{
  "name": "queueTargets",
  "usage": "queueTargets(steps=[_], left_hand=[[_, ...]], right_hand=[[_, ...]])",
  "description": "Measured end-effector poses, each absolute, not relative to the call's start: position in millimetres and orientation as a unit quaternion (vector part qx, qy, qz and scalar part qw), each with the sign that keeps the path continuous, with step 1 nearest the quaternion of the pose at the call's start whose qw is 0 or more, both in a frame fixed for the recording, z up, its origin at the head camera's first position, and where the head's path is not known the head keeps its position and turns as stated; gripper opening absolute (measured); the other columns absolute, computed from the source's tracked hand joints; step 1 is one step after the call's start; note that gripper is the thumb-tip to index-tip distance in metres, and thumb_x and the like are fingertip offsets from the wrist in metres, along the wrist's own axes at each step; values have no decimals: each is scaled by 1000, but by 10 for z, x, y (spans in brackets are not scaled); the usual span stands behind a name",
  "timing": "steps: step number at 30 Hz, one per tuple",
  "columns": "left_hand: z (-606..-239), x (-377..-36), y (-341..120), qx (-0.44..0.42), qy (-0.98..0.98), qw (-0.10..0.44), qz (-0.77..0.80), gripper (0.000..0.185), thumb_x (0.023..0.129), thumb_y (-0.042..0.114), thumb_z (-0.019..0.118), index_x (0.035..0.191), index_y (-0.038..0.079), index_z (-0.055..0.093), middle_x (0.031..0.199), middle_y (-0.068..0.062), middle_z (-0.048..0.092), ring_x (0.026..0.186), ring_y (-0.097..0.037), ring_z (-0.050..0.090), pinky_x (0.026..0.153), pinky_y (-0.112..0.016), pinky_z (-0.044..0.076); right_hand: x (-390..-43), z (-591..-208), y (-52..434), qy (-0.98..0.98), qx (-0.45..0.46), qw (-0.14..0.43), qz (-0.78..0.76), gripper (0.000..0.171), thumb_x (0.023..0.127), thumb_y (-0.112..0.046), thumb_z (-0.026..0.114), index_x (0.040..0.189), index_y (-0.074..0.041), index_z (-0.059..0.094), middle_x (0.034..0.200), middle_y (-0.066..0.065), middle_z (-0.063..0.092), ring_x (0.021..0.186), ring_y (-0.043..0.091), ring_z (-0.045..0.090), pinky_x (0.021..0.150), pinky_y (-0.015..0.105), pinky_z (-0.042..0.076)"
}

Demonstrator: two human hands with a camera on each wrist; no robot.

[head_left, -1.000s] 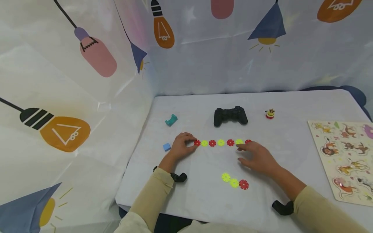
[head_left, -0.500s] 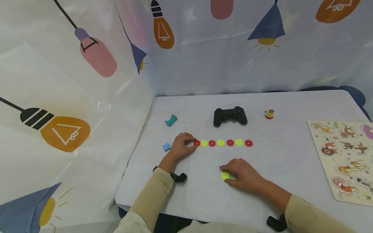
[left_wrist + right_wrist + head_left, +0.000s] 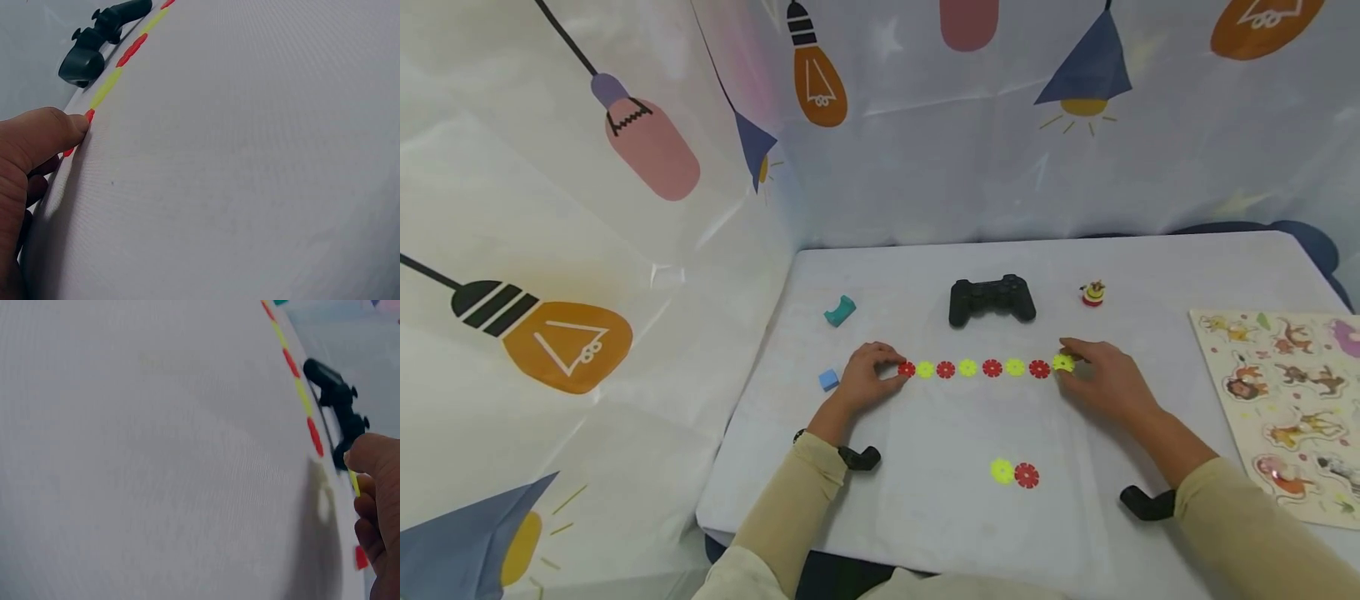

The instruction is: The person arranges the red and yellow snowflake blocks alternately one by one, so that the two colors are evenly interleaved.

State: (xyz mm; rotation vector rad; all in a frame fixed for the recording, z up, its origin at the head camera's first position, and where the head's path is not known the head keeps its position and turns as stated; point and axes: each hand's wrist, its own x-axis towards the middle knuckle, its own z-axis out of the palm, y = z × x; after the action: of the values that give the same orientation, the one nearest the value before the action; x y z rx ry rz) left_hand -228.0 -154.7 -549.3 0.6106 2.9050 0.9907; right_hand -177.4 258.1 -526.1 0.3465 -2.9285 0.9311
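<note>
A straight row of flat notched discs, red and yellow by turns, runs across the white table. My left hand (image 3: 868,377) pinches the red disc (image 3: 907,368) at the row's left end between thumb and fingers; the left wrist view shows the thumb over that red disc (image 3: 90,115). At the right end, my right hand (image 3: 1108,379) holds a yellow disc (image 3: 1063,362) by its edges, beside the last red disc (image 3: 1040,369). In the right wrist view this yellow disc (image 3: 354,482) is partly covered by the thumb and fingers. Nearer the body lie another yellow disc (image 3: 1002,471) and red disc (image 3: 1027,475).
Behind the row sits a black game controller (image 3: 992,300), with a small toy figure (image 3: 1093,293) to its right. A teal block (image 3: 840,311) and a blue block (image 3: 828,380) lie at the left. An animal puzzle board (image 3: 1285,417) occupies the right side.
My right hand went from the row down to the loose discs, picked up a yellow disc and carried it to the row's right end. My left hand stayed on its red disc.
</note>
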Motion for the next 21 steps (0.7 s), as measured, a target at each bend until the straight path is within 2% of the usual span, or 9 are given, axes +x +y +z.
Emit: queueTargets(steps=[5, 10, 21], left_hand=[[-5518, -2271, -1555, 195, 929, 4, 316, 27, 83, 28, 80, 109, 22, 75, 110, 11, 61, 109, -10, 52, 98, -35, 41], [-5537, -2277, -1554, 199, 927, -5, 318, 26, 83, 28, 80, 108, 22, 75, 110, 11, 61, 108, -11, 52, 96, -35, 43], [-5559, -2307, -1553, 206, 923, -17, 325, 27, 82, 27, 81, 108, 21, 75, 108, 12, 62, 106, -10, 53, 94, -35, 44]], right_hand=[[-1803, -5373, 2735, -950, 101, 5, 295, 57, 88, -19, 74, 138, -2, 53, 121, 19, 63, 108, 37, 53, 92, 60, 43], [-1782, -5435, 2731, -949, 106, 23, 296, 54, 86, -18, 76, 135, -5, 58, 122, 17, 62, 110, 36, 53, 92, 58, 45], [-1760, -5428, 2716, -948, 117, 44, 293, 54, 85, -18, 77, 134, -4, 58, 124, 19, 62, 113, 38, 52, 93, 60, 44]])
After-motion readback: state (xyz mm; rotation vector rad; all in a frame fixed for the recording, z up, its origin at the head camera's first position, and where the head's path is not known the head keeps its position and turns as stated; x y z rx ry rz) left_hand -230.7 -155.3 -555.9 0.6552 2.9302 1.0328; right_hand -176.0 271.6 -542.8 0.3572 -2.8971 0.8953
